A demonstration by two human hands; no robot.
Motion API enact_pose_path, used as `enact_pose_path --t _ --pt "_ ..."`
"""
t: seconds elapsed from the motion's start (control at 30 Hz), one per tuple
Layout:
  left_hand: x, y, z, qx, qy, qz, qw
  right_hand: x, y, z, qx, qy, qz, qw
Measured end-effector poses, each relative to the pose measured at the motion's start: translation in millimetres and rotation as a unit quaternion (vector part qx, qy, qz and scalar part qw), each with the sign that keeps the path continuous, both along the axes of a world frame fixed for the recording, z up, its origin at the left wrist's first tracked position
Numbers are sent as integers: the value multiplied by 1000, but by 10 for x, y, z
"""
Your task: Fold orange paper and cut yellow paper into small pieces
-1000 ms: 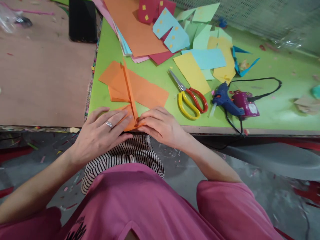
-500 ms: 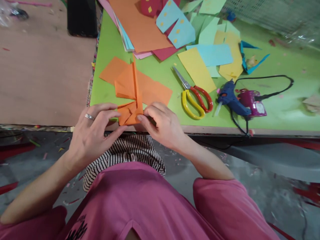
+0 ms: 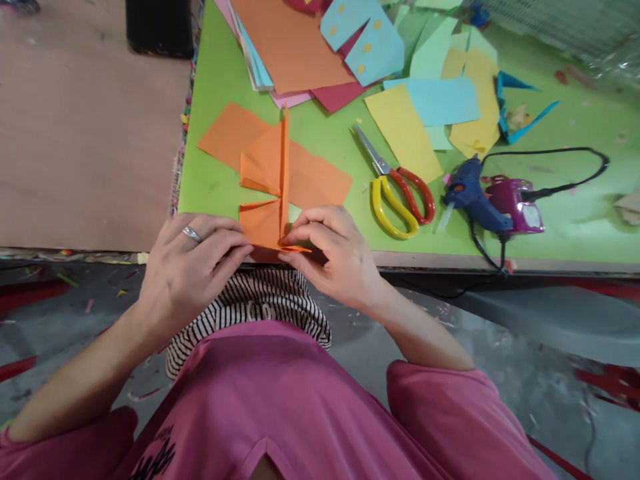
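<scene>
A folded piece of orange paper (image 3: 263, 160) lies at the front edge of the green table top, with a slit from its left side and a raised fold along its right. My left hand (image 3: 193, 263), wearing a ring, pinches its lower left corner between thumb and fingers. At the lower right corner, my right hand (image 3: 333, 257) pinches the bottom edge, where a narrow flap sticks out to the right. Beneath the folded piece lies a flat orange sheet (image 3: 320, 175). Scissors (image 3: 395, 190) with one red and one yellow handle lie to the right of my right hand.
A blue glue gun (image 3: 473, 193) with a black cord lies beside a purple object (image 3: 515, 205). Behind are an orange paper stack (image 3: 295, 50), a blue dotted cut-out (image 3: 375, 53), a yellow sheet (image 3: 404, 130) and a folded blue strip (image 3: 533, 123). A black phone-like object (image 3: 159, 27) lies left.
The lower part of the orange paper has gone from folded over to lying flatter, its bottom edge now pinched upright. My right hand has shifted slightly down and right. The view has shifted a little.
</scene>
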State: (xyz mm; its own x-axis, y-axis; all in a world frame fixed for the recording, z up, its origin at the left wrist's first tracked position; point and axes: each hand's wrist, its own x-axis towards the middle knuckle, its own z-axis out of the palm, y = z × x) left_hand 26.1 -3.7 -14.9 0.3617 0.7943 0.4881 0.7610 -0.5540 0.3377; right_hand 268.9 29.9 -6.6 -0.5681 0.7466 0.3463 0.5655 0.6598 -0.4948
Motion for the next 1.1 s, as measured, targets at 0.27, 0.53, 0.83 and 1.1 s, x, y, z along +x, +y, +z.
enact_pose_path --t 0.27,0.53,0.83,1.1 --pt "33 -48 -8 8 6 24 1000 48 -7 -46 -12 7 -14 1000" --pt "111 -51 -52 2 3 61 998 -14 -29 0 -46 -7 -40 998" --pt "155 -63 -64 -19 1 84 996 -54 -33 33 -55 -7 -73 996" --pt "177 -61 -59 -16 16 86 996 -65 -42 49 -71 20 -69 995"
